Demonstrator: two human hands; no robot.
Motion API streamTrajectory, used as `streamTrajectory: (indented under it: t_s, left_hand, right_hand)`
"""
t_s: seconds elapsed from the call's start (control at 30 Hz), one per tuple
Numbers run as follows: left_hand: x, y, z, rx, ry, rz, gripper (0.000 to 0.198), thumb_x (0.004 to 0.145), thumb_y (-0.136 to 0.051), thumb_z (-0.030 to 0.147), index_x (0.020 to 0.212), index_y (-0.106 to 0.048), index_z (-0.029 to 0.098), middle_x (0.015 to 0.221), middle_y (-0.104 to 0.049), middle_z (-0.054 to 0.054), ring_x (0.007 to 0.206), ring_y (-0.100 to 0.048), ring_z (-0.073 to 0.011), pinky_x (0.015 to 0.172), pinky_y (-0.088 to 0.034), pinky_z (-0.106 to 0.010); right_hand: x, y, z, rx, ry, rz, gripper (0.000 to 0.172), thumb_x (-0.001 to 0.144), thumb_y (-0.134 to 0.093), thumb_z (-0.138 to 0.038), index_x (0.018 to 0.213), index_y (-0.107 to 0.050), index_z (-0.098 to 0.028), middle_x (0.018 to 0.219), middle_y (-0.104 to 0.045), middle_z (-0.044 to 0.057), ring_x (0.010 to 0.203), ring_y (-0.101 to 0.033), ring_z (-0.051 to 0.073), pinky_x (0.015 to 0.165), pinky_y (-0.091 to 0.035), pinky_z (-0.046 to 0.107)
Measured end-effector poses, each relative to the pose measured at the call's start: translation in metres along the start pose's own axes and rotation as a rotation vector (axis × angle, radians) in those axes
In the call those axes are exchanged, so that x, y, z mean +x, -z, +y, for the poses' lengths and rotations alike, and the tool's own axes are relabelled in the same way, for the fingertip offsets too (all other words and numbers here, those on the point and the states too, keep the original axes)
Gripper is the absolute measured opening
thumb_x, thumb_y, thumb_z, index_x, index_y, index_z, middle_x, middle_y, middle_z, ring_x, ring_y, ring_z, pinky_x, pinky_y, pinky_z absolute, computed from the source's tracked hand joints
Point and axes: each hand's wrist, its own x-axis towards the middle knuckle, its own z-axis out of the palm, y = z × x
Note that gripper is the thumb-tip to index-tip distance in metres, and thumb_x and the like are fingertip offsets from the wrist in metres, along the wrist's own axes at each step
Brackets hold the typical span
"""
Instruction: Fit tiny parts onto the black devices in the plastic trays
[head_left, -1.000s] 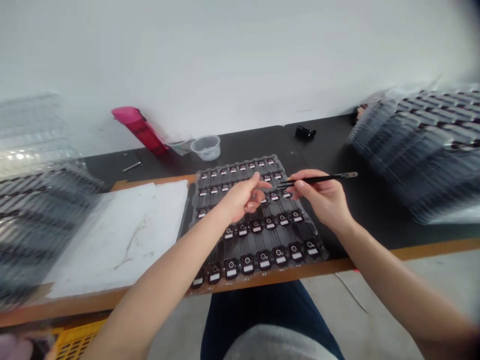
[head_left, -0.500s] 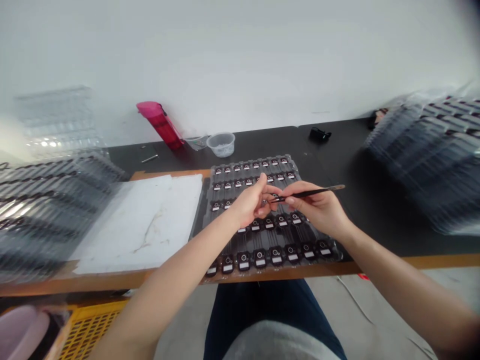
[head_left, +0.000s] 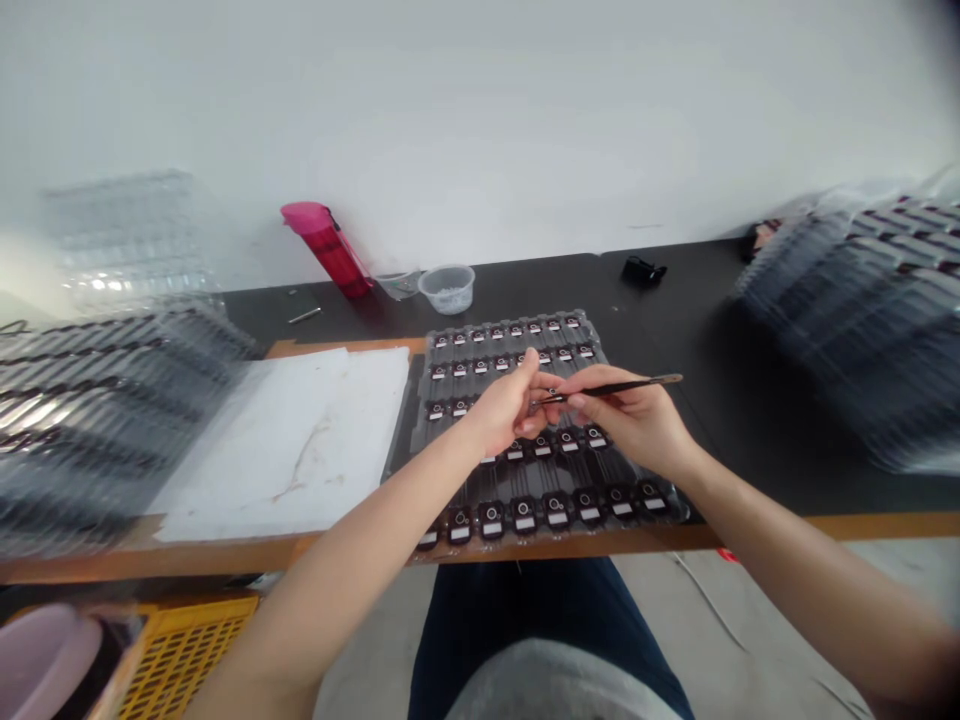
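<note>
In my right hand (head_left: pixel 637 415) I pinch a pair of black tweezers (head_left: pixel 626 386), tilted slightly, with the tips pointing left. My left hand (head_left: pixel 511 408) is turned palm up, fingers curled and thumb raised. The tweezer tips reach in at its fingers, and whatever lies there is too small to make out. Below both hands is a clear plastic tray (head_left: pixel 491 487) with rows of small black parts (head_left: pixel 523 515), each bearing a ring and a white patch. My hands and forearms cover part of its middle rows.
White sheets (head_left: pixel 292 430) lie left of the tray. Stacks of clear trays (head_left: pixel 112 420) stand at left, and another stack (head_left: pixel 885 330) at right. Behind are a red bottle (head_left: pixel 330 250), a plastic tub (head_left: pixel 448 290) and a black object (head_left: pixel 643 269). A yellow crate (head_left: pixel 184 655) sits below.
The view has shifted slightly, so the bench things appear a little further right. Both hands stay together over the tray, and the tweezers have moved slightly left toward my left hand.
</note>
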Motion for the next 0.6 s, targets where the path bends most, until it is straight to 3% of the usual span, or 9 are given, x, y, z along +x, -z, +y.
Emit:
streamTrajectory:
  t_s: [0.2,0.33,0.43,0.5,0.6]
  left_hand:
    - [0.000,0.000,-0.001,0.027,-0.009,-0.014,0.059,0.087,-0.029,0.064,0.087,-0.058,0.014,0.060,-0.054,-0.003,0.033,-0.029,-0.0032,0.036,-0.014,-0.019]
    - [0.001,0.005,-0.003,0.146,-0.065,0.043,0.052,0.088,-0.033,0.059,0.090,-0.058,0.013,0.055,-0.049,0.000,0.035,-0.028,-0.0045,0.037,-0.014,-0.020]
    - [0.004,0.013,-0.003,0.449,-0.197,0.204,0.036,0.086,-0.046,0.048,0.087,-0.061,0.015,0.054,-0.047,0.002,0.041,-0.035,-0.0064,0.041,-0.023,-0.019]
    - [0.007,0.018,-0.003,0.737,-0.314,0.306,0.028,0.084,-0.051,0.041,0.086,-0.065,0.016,0.063,-0.057,0.000,0.054,-0.048,-0.0099,0.051,-0.035,-0.021]
    - [0.013,0.022,-0.002,1.101,-0.395,0.351,0.024,0.084,-0.051,0.034,0.089,-0.069,0.020,0.083,-0.069,-0.003,0.075,-0.059,-0.0166,0.069,-0.044,-0.027]
  right_hand:
    - [0.000,-0.002,-0.002,0.023,-0.050,0.032,0.021,0.080,-0.065,-0.037,0.090,-0.067,-0.019,0.084,-0.068,0.004,0.068,-0.065,0.014,0.059,-0.056,0.028]
    - [0.005,0.004,-0.001,0.013,-0.079,0.156,0.021,0.079,-0.066,-0.038,0.089,-0.068,-0.020,0.076,-0.068,0.003,0.060,-0.063,0.013,0.055,-0.055,0.025]
    - [0.011,0.012,0.009,-0.047,-0.084,0.234,0.020,0.078,-0.066,-0.036,0.088,-0.068,-0.019,0.076,-0.068,0.003,0.061,-0.063,0.013,0.054,-0.054,0.024]
    - [0.014,0.017,0.020,-0.093,-0.108,0.235,0.020,0.078,-0.065,-0.036,0.088,-0.069,-0.019,0.081,-0.069,0.004,0.065,-0.065,0.014,0.056,-0.054,0.025]
    - [0.017,0.021,0.035,-0.185,-0.136,0.211,0.021,0.078,-0.063,-0.036,0.089,-0.069,-0.018,0.085,-0.070,0.005,0.068,-0.065,0.015,0.059,-0.055,0.027]
